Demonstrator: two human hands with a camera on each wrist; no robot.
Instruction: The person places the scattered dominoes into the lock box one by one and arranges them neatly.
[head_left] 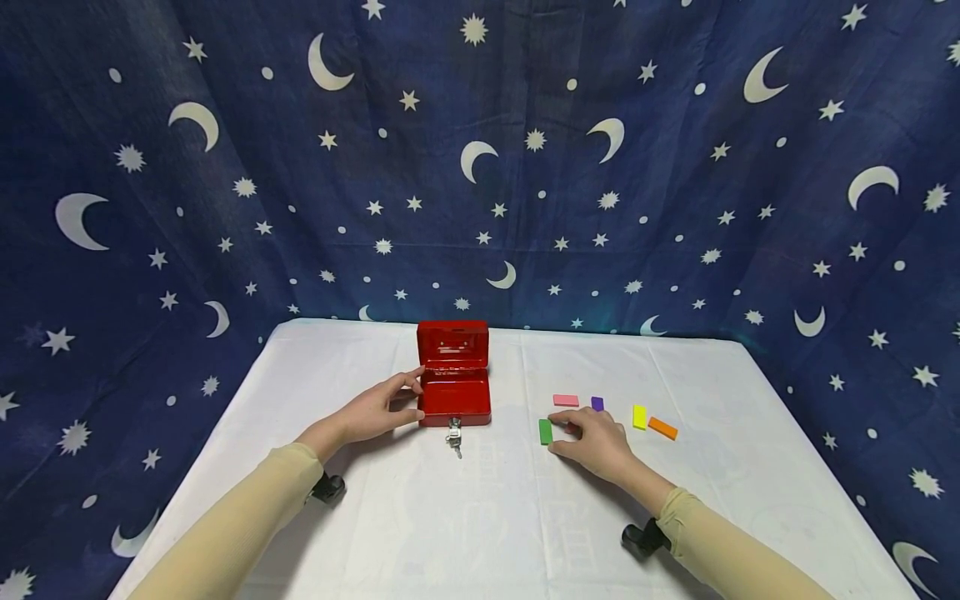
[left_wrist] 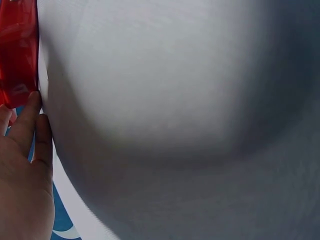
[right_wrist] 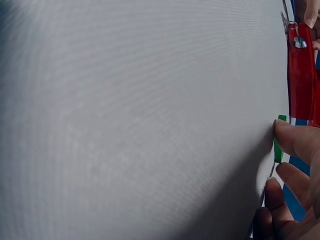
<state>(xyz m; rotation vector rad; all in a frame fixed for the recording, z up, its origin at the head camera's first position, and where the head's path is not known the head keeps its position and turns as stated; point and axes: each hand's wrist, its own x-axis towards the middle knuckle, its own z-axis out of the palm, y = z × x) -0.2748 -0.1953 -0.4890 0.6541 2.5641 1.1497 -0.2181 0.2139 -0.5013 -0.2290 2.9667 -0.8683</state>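
- One step appears to be in hand: steadying the red cash box (head_left: 474, 419) with the left hand (head_left: 384, 408) while the right hand (head_left: 600, 443) takes the green block (head_left: 545, 432).
- Next move, as judged: close thumb and forefinger on the block's short ends, then lift it level.
- Backdrop (head_left: 540, 225): dark blue fabric, softly wrinkled, printed with white crescents, stars and dots.
- Tablecloth (head_left: 435, 525): white woven fabric with faint fold lines.
- Red cash box: glossy, apparently painted metal; rectangular, rounded corners, hinged lid raised at the rear.
- Left hand: fingers spread; fingertips and thumb touch the box's left side.
- Right hand: thumb and forefinger held apart, straddling the green block's ends; whether they pinch it cannot be told.
- Green block: on the tablecloth, right of the box, at the right hand's fingertips; thin, straight-edged, domino-shaped.
- Pink block (head_left: 566, 400), purple block (head_left: 597, 403), yellow block (head_left: 639, 417) and orange block (head_left: 663, 428): near the right hand, plain-coloured; the hand partly hides the purple one.
- Key (head_left: 458, 451): slim, bright metal, hanging from the lock (head_left: 453, 425) at the box's front.
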